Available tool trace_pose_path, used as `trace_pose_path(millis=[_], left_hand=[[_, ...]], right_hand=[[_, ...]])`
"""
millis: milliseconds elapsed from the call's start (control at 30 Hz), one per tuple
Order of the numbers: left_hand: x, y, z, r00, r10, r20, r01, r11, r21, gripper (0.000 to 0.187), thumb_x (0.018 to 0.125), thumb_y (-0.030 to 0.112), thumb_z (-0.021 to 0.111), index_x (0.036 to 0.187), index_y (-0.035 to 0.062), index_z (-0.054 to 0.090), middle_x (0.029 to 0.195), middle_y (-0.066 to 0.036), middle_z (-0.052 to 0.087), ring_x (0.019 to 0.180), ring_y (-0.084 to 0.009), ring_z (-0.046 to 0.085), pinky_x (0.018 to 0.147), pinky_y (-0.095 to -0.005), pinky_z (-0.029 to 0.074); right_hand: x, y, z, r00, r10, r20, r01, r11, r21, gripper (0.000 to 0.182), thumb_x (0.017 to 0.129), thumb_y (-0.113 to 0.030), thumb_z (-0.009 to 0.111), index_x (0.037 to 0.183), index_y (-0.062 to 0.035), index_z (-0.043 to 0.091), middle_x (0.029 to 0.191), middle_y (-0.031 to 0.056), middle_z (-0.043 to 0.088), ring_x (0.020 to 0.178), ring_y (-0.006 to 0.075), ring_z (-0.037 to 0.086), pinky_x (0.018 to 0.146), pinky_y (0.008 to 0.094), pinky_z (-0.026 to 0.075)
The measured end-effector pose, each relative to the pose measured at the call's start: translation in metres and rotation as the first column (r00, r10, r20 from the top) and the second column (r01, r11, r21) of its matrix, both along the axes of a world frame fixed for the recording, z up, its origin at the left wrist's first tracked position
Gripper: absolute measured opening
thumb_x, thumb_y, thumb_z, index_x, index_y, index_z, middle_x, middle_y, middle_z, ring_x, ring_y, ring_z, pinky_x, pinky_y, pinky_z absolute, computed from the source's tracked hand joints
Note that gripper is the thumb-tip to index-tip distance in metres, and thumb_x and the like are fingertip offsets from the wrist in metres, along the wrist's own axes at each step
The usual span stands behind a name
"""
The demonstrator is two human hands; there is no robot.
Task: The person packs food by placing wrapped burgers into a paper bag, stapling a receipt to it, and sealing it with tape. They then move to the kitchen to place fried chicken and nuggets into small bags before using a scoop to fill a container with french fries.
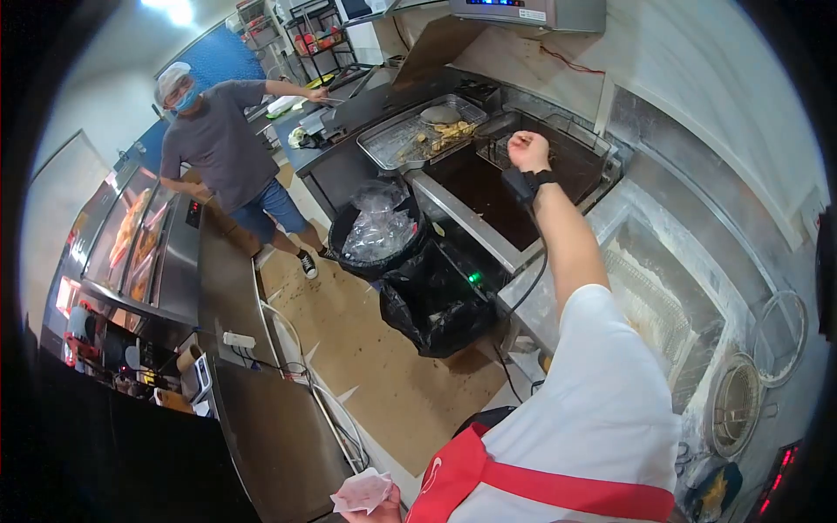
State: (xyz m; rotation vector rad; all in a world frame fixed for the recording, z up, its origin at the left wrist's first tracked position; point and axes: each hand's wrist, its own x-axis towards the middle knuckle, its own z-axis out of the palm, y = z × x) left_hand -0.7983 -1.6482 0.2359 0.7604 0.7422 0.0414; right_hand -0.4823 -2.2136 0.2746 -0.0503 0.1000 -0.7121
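My right hand (527, 151) is stretched out above the deep fryer (475, 183), which holds dark oil. Its fingers are curled closed; what they grip, if anything, is hidden. Right behind it a wire fryer basket (493, 152) sits in the fryer. A black band with a dark box-like piece and a cable is on that wrist. Low in the view, my left hand (384, 512) is closed around a pinkish-white folded paper (363, 491), held beside my red apron strap. To the left of the fryer, a metal tray (392, 144) carries yellowish fried pieces and a rounded grey item.
A co-worker (222, 139) in a grey shirt stands at far left, beside a glass food display (131, 235). Black-bagged bins (379, 222) stand before the fryer. At right are a floury basin (663, 288) and a round strainer (735, 405). Cables run across the floor.
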Motion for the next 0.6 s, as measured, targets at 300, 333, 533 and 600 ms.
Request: trace_pose_path(millis=[300, 333, 533, 600], left_hand=[[0.030, 0.015, -0.006, 0.982, -0.157, 0.107, 0.160, 0.987, -0.021, 0.046, 0.074, 0.053, 0.046, 0.093, 0.0131, 0.057, 0.088, -0.006, 0.060, 0.076, -0.0241, 0.056, 0.056, -0.0347, 0.045], [0.030, 0.016, -0.006, 0.972, -0.192, 0.134, 0.202, 0.977, -0.069, 0.047, 0.074, 0.054, 0.046, 0.094, 0.0126, 0.057, 0.088, -0.006, 0.060, 0.076, -0.0241, 0.056, 0.057, -0.0361, 0.046], [0.017, 0.043, -0.059, 0.992, 0.000, 0.128, 0.004, 1.000, -0.027, 0.030, 0.082, 0.038, 0.039, 0.086, 0.0102, 0.051, 0.086, -0.007, 0.055, 0.085, -0.0228, 0.053, 0.077, -0.0410, 0.043], [0.014, 0.036, -0.037, 0.988, 0.143, 0.051, -0.135, 0.980, -0.145, 0.032, 0.083, 0.037, 0.037, 0.081, 0.0090, 0.052, 0.083, -0.009, 0.057, 0.085, -0.0231, 0.053, 0.080, -0.0378, 0.042]], right_hand=[[0.035, -0.092, -0.046, 1.000, 0.023, -0.005, -0.023, 1.000, -0.009, 0.012, 0.083, -0.006, 0.039, 0.077, 0.0042, 0.044, 0.076, 0.0123, 0.052, 0.066, 0.0240, 0.056, 0.068, 0.0295, 0.051], [0.040, -0.099, -0.053, 0.999, 0.041, -0.010, -0.041, 0.999, -0.011, 0.012, 0.083, -0.006, 0.039, 0.077, 0.0042, 0.044, 0.076, 0.0123, 0.052, 0.066, 0.0240, 0.056, 0.068, 0.0295, 0.051], [0.046, -0.068, -0.087, 0.818, -0.530, -0.224, -0.233, 0.051, -0.971, 0.019, 0.084, -0.004, 0.042, 0.094, 0.0099, 0.049, 0.089, 0.0138, 0.056, 0.083, 0.0204, 0.056, 0.076, 0.0297, 0.047], [0.086, -0.092, -0.133, 0.892, -0.384, -0.238, -0.150, 0.244, -0.958, 0.017, 0.081, -0.002, 0.048, 0.095, 0.0060, 0.052, 0.091, 0.0114, 0.056, 0.084, 0.0184, 0.055, 0.074, 0.0288, 0.047]])
